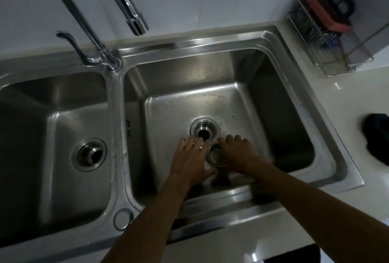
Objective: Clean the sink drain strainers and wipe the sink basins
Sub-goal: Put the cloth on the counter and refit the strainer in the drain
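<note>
stainless steel double sink (328, 157), both arms reaching down into the right basin (242, 98): the left hand (189, 155) lies flat with fingers spread, fingertips at the rim of the open round drain (204, 129). the right hand (237, 153) is curled around a round metal strainer cup (216, 154), gripping its side just beside the drain. the left basin (52, 126) has its own round drain (89, 154), and a dark cloth (376, 134) lies on the white counter to the right.
</note>
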`<action>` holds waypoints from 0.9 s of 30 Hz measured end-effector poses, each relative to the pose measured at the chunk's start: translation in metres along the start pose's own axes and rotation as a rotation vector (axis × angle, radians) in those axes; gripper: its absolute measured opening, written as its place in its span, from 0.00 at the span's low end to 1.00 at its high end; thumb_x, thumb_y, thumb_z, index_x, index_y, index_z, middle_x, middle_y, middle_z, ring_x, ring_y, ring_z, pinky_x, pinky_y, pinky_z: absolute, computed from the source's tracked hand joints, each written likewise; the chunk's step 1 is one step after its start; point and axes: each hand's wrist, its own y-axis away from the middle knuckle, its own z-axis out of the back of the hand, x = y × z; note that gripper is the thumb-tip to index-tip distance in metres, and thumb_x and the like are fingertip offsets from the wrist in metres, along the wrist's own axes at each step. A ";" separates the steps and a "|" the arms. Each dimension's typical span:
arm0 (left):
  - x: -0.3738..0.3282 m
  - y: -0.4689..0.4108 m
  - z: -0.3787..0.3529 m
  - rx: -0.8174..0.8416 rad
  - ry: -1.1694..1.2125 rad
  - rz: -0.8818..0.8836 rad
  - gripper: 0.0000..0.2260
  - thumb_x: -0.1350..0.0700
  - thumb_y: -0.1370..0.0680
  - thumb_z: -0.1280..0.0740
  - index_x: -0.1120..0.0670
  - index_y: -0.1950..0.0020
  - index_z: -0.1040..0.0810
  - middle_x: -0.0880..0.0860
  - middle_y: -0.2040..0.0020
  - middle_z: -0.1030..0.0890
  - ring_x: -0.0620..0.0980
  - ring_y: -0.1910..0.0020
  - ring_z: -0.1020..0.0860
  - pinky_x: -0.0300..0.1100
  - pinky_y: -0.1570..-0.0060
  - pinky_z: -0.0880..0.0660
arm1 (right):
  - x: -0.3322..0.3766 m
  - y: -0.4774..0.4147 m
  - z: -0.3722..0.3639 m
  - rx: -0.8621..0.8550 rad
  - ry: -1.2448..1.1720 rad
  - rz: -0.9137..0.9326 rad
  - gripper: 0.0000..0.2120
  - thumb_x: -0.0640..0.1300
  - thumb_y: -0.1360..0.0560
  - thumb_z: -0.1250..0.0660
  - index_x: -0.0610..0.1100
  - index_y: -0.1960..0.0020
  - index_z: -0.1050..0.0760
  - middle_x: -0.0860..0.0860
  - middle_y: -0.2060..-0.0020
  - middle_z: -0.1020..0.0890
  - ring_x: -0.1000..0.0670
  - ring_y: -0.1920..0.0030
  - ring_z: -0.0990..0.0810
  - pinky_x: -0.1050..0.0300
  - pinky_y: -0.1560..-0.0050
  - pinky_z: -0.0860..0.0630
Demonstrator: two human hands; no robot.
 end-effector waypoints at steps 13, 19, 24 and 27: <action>0.031 -0.001 -0.011 -0.033 0.099 0.257 0.49 0.21 0.27 0.48 0.54 0.17 0.42 0.56 0.17 0.40 0.57 0.18 0.42 0.59 0.21 0.47 | -0.004 -0.077 0.019 -0.163 -0.078 0.099 0.39 0.60 0.30 0.27 0.44 0.27 0.37 0.43 0.34 0.27 0.41 0.37 0.26 0.45 0.43 0.23; 0.042 0.015 -0.013 0.025 0.078 0.286 0.48 0.20 0.27 0.48 0.53 0.18 0.42 0.54 0.18 0.40 0.55 0.18 0.44 0.58 0.21 0.46 | 0.002 -0.090 0.010 -0.102 -0.073 0.054 0.42 0.59 0.33 0.23 0.44 0.27 0.37 0.40 0.33 0.34 0.39 0.35 0.32 0.44 0.42 0.23; 0.044 0.023 -0.006 0.050 0.050 0.300 0.53 0.20 0.31 0.42 0.54 0.17 0.46 0.56 0.16 0.43 0.56 0.17 0.47 0.59 0.20 0.48 | 0.009 -0.074 0.010 -0.133 0.076 0.345 0.52 0.63 0.37 0.23 0.45 0.22 0.43 0.39 0.28 0.35 0.36 0.31 0.33 0.40 0.34 0.29; 0.045 0.030 -0.002 0.090 0.034 0.324 0.58 0.19 0.32 0.42 0.57 0.16 0.51 0.58 0.15 0.49 0.57 0.16 0.52 0.59 0.20 0.56 | 0.022 -0.061 0.001 -0.142 0.127 0.572 0.50 0.67 0.37 0.25 0.46 0.24 0.39 0.44 0.31 0.30 0.40 0.33 0.30 0.41 0.34 0.30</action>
